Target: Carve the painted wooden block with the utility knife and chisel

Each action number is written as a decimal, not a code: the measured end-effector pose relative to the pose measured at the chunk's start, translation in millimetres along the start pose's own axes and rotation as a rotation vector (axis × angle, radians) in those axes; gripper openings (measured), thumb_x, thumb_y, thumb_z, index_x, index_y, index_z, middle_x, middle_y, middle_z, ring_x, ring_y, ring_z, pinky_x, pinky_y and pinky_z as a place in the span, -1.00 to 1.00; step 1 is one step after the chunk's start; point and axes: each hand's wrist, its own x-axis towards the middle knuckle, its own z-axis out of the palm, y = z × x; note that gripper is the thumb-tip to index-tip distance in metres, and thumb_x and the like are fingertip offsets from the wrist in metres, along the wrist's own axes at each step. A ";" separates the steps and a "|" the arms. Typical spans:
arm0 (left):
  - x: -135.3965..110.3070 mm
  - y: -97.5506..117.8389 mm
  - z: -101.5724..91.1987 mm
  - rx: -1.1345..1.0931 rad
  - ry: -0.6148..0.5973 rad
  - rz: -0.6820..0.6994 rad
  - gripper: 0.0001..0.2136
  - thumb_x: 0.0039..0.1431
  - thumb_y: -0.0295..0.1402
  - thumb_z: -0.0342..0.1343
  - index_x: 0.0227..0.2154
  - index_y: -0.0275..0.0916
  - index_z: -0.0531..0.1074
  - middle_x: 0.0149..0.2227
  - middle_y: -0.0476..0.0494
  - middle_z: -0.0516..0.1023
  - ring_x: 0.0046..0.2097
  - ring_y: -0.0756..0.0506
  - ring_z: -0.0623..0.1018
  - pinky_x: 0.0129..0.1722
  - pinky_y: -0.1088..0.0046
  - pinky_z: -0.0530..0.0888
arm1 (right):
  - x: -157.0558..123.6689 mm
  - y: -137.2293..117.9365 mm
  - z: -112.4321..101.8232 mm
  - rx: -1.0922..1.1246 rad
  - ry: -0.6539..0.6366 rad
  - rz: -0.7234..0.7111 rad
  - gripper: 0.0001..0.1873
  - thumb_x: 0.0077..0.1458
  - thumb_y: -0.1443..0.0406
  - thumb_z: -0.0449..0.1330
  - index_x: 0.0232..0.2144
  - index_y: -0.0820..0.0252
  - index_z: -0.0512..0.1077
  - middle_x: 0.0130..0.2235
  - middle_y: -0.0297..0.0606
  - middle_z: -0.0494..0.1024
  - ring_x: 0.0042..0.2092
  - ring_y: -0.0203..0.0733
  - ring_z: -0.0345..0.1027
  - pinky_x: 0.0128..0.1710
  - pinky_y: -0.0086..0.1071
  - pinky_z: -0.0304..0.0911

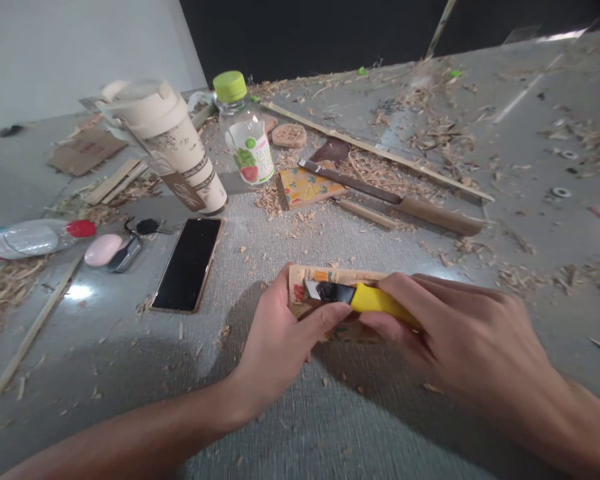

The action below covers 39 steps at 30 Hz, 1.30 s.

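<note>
My left hand [280,340] is closed around a small flat piece of wood with a painted pattern [307,275], its thumb pressing on the near edge. My right hand [460,327] grips a yellow utility knife [375,300]. The knife's blade [314,289] lies against the wooden piece, pointing left. Both hands hover just above the grey mat [290,413].
A black phone [187,263] lies left of my hands. Behind stand a cream tumbler [173,143] and a green-capped bottle [243,130]. A second painted wood piece [307,187], a long knife [395,200], thin wood strips and shavings litter the table.
</note>
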 end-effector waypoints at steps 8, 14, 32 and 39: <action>-1.2 2.2 -1.2 -0.031 -0.011 0.014 -0.65 0.20 -0.20 0.49 -0.12 -0.16 0.46 -0.45 0.21 0.52 -0.59 0.17 0.30 -0.60 0.66 0.34 | 5.1 8.1 -10.8 0.187 -0.066 0.092 -0.49 0.57 0.05 -0.02 -0.43 0.09 0.37 -0.61 -0.45 0.37 -0.69 -0.39 0.09 -0.65 -0.40 -0.05; -1.1 2.4 0.0 -0.020 0.008 0.012 -0.66 0.19 -0.24 0.49 -0.12 -0.16 0.47 -0.44 0.19 0.51 -0.55 0.14 0.36 -0.56 0.65 0.38 | 6.1 11.6 -12.2 0.169 -0.058 0.082 -0.49 0.56 0.04 0.00 -0.45 0.09 0.37 -0.61 -0.46 0.36 -0.70 -0.39 0.11 -0.67 -0.41 -0.03; -1.3 4.5 1.0 -0.032 -0.006 0.005 -0.63 0.14 -0.18 0.52 -0.18 -0.18 0.46 -0.34 0.10 0.58 -0.45 0.09 0.48 -0.47 0.61 0.50 | -1.3 -2.5 -4.8 -0.008 0.002 0.030 -0.43 0.56 -0.04 -0.03 -0.38 0.14 0.46 -0.58 -0.39 0.42 -0.66 -0.26 0.23 -0.60 -0.30 -0.08; -2.3 7.2 0.6 -0.084 0.006 -0.009 -0.62 0.09 -0.29 0.53 -0.12 -0.18 0.50 -0.15 -0.06 0.71 -0.11 -0.12 0.70 -0.23 0.47 0.64 | -0.3 -11.0 -3.7 -0.063 0.021 0.052 -0.47 0.57 0.00 -0.04 -0.37 0.13 0.43 -0.58 -0.38 0.40 -0.63 -0.27 0.25 -0.58 -0.32 -0.12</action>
